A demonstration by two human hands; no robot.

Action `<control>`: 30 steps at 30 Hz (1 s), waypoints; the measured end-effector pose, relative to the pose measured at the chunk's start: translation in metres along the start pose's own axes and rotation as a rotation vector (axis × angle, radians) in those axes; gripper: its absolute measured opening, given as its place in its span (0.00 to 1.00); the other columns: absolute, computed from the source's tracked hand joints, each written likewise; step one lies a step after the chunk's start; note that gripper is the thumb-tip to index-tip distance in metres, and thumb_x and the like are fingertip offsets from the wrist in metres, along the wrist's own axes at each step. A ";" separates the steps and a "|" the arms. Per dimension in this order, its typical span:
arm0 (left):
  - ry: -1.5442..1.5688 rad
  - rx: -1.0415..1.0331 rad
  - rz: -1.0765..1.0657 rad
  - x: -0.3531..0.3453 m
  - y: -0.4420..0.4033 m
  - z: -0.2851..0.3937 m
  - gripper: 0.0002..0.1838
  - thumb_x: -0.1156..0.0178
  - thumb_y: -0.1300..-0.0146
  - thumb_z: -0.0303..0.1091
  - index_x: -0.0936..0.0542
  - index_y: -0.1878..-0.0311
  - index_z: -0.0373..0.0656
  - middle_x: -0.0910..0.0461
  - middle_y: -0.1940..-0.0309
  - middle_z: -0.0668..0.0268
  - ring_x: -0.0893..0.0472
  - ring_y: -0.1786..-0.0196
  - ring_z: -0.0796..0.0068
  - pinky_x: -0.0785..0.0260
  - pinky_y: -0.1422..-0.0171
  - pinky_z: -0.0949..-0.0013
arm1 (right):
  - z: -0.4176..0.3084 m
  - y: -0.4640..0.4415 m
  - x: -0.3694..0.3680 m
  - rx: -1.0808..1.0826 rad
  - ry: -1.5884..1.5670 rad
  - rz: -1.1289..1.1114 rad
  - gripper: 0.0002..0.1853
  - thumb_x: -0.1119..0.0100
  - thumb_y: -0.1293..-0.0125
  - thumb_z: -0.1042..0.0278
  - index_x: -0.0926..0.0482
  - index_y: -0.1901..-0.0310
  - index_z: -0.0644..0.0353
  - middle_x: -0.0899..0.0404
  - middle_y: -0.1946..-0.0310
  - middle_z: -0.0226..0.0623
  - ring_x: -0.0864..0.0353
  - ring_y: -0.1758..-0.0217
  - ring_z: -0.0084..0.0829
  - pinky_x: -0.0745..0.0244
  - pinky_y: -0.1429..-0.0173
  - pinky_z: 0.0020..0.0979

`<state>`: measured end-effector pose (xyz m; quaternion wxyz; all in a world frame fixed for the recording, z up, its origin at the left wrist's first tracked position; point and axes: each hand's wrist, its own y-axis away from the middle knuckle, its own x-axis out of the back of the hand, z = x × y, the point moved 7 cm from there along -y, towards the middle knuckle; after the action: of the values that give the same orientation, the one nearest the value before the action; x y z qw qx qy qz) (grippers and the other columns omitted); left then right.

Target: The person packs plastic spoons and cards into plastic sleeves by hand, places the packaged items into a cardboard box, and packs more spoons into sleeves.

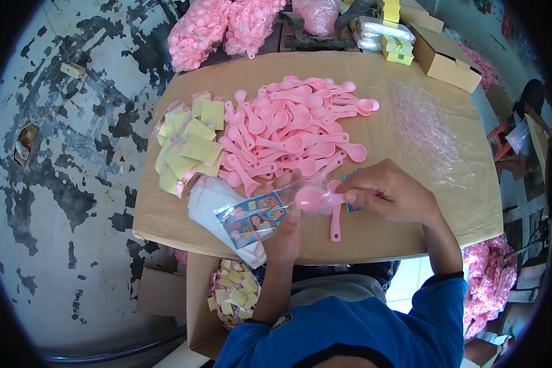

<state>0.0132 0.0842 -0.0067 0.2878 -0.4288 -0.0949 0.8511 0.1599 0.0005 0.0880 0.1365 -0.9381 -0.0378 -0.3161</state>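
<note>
Yellow-topped packets [193,147] are heaped | left hand [282,236] grips clear bag [291,191] with printed card [254,219] | pink scoop [310,199] is at bag, maybe partly inside; inserting seems the present step, calling for open bag mouth and straight push | right hand [389,193], apart from left, pinches scoop | clear strips [423,129] lie beyond

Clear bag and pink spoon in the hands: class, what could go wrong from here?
The thin bag in the left hand could crumple or tear if the right hand pushes the pink spoon hard. The white packaging reaches the table's near edge, so a bump might slide it off.
</note>
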 end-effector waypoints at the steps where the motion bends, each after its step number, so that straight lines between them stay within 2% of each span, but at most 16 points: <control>1: 0.001 0.045 -0.010 -0.003 0.003 -0.006 0.35 0.32 0.40 0.35 0.38 0.32 0.48 0.37 0.29 0.55 0.37 0.27 0.52 0.44 0.24 0.45 | -0.005 -0.001 -0.001 0.042 0.021 -0.011 0.09 0.42 0.35 0.73 0.20 0.54 0.64 0.17 0.66 0.44 0.17 0.65 0.43 0.24 0.62 0.35; 2: 0.072 0.110 -0.004 -0.006 0.007 -0.015 0.35 0.33 0.39 0.37 0.39 0.31 0.49 0.39 0.28 0.55 0.36 0.28 0.53 0.42 0.25 0.47 | -0.010 -0.001 -0.003 0.082 0.043 -0.024 0.09 0.42 0.36 0.73 0.19 0.56 0.64 0.16 0.66 0.43 0.17 0.64 0.44 0.24 0.63 0.35; 4: 0.219 0.235 0.011 -0.013 0.015 -0.033 0.36 0.35 0.36 0.40 0.41 0.28 0.50 0.42 0.27 0.56 0.35 0.29 0.56 0.38 0.27 0.50 | -0.015 -0.002 -0.005 0.098 0.004 0.172 0.06 0.41 0.37 0.73 0.19 0.60 0.64 0.17 0.68 0.42 0.17 0.68 0.39 0.25 0.66 0.32; 5: 0.178 0.272 -0.001 -0.016 0.019 -0.039 0.40 0.36 0.36 0.47 0.44 0.26 0.52 0.46 0.25 0.55 0.37 0.28 0.55 0.34 0.30 0.52 | -0.015 0.000 -0.002 0.090 -0.017 0.240 0.05 0.40 0.37 0.74 0.19 0.62 0.64 0.17 0.70 0.41 0.18 0.71 0.35 0.27 0.68 0.31; 8: 0.389 0.441 -0.030 -0.009 0.039 -0.069 0.42 0.37 0.36 0.52 0.47 0.24 0.54 0.50 0.23 0.54 0.43 0.24 0.55 0.38 0.28 0.51 | -0.017 0.010 0.011 0.037 -0.095 0.391 0.02 0.38 0.39 0.75 0.19 0.67 0.63 0.20 0.75 0.37 0.23 0.79 0.23 0.32 0.74 0.24; 11: 0.410 0.357 -0.100 -0.045 0.017 -0.042 0.50 0.36 0.40 0.59 0.51 0.23 0.50 0.50 0.24 0.53 0.47 0.23 0.54 0.44 0.24 0.51 | -0.024 0.033 0.044 0.244 -0.070 0.640 0.02 0.36 0.40 0.76 0.19 0.69 0.63 0.25 0.81 0.32 0.36 0.83 0.14 0.44 0.78 0.22; 15: 0.096 0.191 0.027 -0.022 0.005 -0.032 0.55 0.34 0.42 0.59 0.53 0.23 0.40 0.50 0.24 0.51 0.46 0.23 0.55 0.51 0.22 0.53 | -0.042 0.029 0.065 0.107 0.336 0.582 0.07 0.32 0.41 0.74 0.22 0.73 0.62 0.31 0.85 0.28 0.44 0.85 0.14 0.53 0.80 0.25; 17: -0.169 0.100 -0.003 -0.020 0.000 -0.024 0.55 0.32 0.42 0.55 0.52 0.24 0.36 0.51 0.24 0.50 0.45 0.23 0.56 0.52 0.22 0.56 | -0.044 0.026 0.066 0.053 0.219 0.522 0.09 0.32 0.41 0.73 0.23 0.74 0.62 0.31 0.84 0.28 0.43 0.85 0.15 0.51 0.80 0.25; 20: -0.837 -0.167 -0.407 -0.084 0.001 -0.001 0.44 0.32 0.40 0.41 0.44 0.27 0.36 0.34 0.33 0.51 0.32 0.31 0.61 0.37 0.31 0.66 | -0.045 0.013 0.051 -0.063 0.095 0.404 0.10 0.31 0.40 0.71 0.24 0.74 0.62 0.31 0.84 0.29 0.40 0.83 0.18 0.45 0.78 0.25; 21: -0.871 -0.015 -0.424 -0.078 0.005 -0.015 0.39 0.34 0.38 0.39 0.41 0.29 0.36 0.30 0.38 0.53 0.28 0.35 0.63 0.35 0.34 0.68 | -0.043 0.009 0.043 -0.105 0.057 0.355 0.11 0.31 0.40 0.70 0.24 0.74 0.63 0.31 0.83 0.29 0.39 0.82 0.18 0.43 0.77 0.25; 24: -0.820 0.374 -0.418 -0.057 0.015 -0.045 0.26 0.41 0.33 0.33 0.34 0.35 0.34 0.20 0.49 0.58 0.21 0.45 0.71 0.29 0.42 0.71 | -0.037 0.003 0.039 0.185 0.083 0.485 0.11 0.31 0.40 0.68 0.23 0.73 0.62 0.25 0.78 0.32 0.29 0.77 0.19 0.36 0.73 0.24; 25: -0.704 0.467 -0.386 -0.055 0.016 -0.046 0.22 0.43 0.31 0.32 0.33 0.37 0.34 0.19 0.51 0.59 0.20 0.47 0.73 0.29 0.44 0.72 | -0.034 0.005 0.046 0.162 0.154 0.519 0.10 0.31 0.39 0.67 0.21 0.64 0.63 0.19 0.69 0.34 0.22 0.70 0.20 0.30 0.67 0.23; 27: -0.294 0.588 -0.321 -0.068 0.019 -0.037 0.20 0.50 0.26 0.31 0.34 0.36 0.33 0.19 0.47 0.57 0.20 0.45 0.72 0.28 0.43 0.71 | -0.026 0.005 0.046 0.065 0.045 0.479 0.13 0.30 0.42 0.72 0.22 0.58 0.63 0.20 0.62 0.35 0.21 0.63 0.22 0.29 0.62 0.23; 29: -0.225 0.709 -0.428 -0.067 0.027 -0.036 0.22 0.51 0.25 0.31 0.37 0.33 0.30 0.22 0.45 0.50 0.20 0.42 0.63 0.28 0.39 0.64 | -0.008 0.006 0.037 -0.093 -0.203 0.305 0.19 0.31 0.41 0.76 0.23 0.48 0.63 0.17 0.60 0.34 0.18 0.59 0.23 0.25 0.54 0.25; 30: -0.187 0.776 -0.480 -0.068 0.035 -0.037 0.23 0.52 0.25 0.31 0.39 0.31 0.29 0.23 0.43 0.46 0.20 0.41 0.58 0.28 0.37 0.61 | -0.005 0.007 0.035 -0.090 -0.213 0.287 0.18 0.32 0.41 0.77 0.23 0.49 0.63 0.17 0.63 0.34 0.18 0.61 0.22 0.24 0.55 0.25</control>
<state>0.0597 0.0141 0.0019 0.6060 -0.1765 0.1083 0.7680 0.1857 -0.0084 0.1111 0.1333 -0.9672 0.0963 -0.1936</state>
